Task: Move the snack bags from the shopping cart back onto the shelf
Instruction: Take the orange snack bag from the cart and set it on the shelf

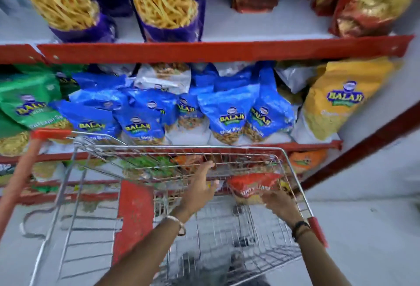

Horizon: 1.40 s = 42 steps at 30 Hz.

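Observation:
A wire shopping cart [293, 167] with red trim stands against the shelf. Inside it, at the far right, lies a red snack bag [252, 186]. My right hand [278, 203] is closed on the near edge of that bag. Over the basket's middle my left hand [201, 185] reaches in with spread fingers, holding nothing, just left of the bag. The middle shelf [313, 143] behind the cart holds blue snack bags [229, 117], green ones [25, 101] at the left and a yellow one [341, 101] at the right.
The top shelf [204, 50] carries purple bags [166, 5] and red bags [372, 5]. Lower shelves show through the cart's wires with green and orange bags [306, 160]. The cart's red handle [20, 172] slants at the left. Grey floor lies at the right.

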Each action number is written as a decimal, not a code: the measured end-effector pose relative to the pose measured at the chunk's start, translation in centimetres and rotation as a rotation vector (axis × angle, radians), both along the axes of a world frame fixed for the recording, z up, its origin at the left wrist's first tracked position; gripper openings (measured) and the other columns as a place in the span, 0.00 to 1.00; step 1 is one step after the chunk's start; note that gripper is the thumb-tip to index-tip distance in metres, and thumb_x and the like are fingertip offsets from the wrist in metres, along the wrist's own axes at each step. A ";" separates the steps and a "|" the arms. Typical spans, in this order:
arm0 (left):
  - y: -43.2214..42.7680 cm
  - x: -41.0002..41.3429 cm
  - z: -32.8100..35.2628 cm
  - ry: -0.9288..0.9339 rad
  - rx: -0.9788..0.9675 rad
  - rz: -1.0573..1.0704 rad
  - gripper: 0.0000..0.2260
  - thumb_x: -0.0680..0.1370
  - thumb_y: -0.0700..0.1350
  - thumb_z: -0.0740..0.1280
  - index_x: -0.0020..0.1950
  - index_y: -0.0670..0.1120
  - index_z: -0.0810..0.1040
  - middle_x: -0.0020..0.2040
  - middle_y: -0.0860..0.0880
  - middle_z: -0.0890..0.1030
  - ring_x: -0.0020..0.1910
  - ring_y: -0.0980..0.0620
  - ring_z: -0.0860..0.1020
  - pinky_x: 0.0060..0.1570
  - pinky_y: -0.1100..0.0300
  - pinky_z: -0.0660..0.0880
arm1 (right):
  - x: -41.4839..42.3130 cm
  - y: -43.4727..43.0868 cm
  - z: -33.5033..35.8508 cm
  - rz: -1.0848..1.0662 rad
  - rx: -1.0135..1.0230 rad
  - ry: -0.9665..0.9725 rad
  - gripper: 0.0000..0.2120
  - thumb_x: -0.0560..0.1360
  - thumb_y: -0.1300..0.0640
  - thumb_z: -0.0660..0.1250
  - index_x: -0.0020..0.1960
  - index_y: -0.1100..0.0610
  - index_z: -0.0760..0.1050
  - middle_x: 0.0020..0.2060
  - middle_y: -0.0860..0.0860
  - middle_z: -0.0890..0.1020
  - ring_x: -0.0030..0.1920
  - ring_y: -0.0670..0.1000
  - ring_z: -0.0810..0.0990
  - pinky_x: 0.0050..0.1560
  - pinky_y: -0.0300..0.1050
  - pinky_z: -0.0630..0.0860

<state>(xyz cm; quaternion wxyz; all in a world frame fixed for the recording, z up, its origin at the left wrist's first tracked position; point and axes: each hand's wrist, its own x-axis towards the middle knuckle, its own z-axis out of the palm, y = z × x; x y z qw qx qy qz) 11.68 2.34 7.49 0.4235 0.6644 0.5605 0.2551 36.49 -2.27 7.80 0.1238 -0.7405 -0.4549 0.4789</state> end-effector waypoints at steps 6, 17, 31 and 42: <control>0.0 3.8 -8.3 0.087 -0.351 0.049 0.29 0.73 0.43 0.69 0.69 0.41 0.60 0.70 0.40 0.65 0.69 0.43 0.67 0.64 0.58 0.65 | 4.3 2.7 -9.0 -0.029 -0.123 -0.065 0.35 0.68 0.52 0.73 0.69 0.62 0.63 0.63 0.57 0.74 0.63 0.58 0.74 0.59 0.46 0.69; 1.7 9.3 -18.3 -0.081 -0.507 0.151 0.32 0.64 0.36 0.77 0.66 0.40 0.69 0.64 0.44 0.73 0.65 0.46 0.70 0.63 0.54 0.70 | 4.8 5.3 -14.5 -0.118 0.010 0.096 0.28 0.68 0.66 0.74 0.64 0.59 0.67 0.57 0.56 0.78 0.58 0.55 0.75 0.60 0.45 0.71; 0.4 8.3 -12.3 -0.138 -0.434 0.420 0.16 0.67 0.29 0.71 0.54 0.33 0.75 0.36 0.51 0.78 0.34 0.62 0.78 0.34 0.72 0.74 | 2.2 4.5 -10.3 -0.194 0.185 0.154 0.25 0.67 0.63 0.73 0.62 0.55 0.72 0.52 0.52 0.84 0.52 0.54 0.81 0.57 0.52 0.77; -0.1 5.8 5.8 -0.247 -0.073 0.393 0.20 0.58 0.49 0.75 0.49 0.53 0.77 0.44 0.49 0.85 0.44 0.48 0.82 0.49 0.46 0.80 | 1.8 4.2 6.3 -0.102 0.508 0.267 0.17 0.63 0.57 0.78 0.50 0.52 0.79 0.45 0.48 0.86 0.42 0.40 0.84 0.44 0.37 0.79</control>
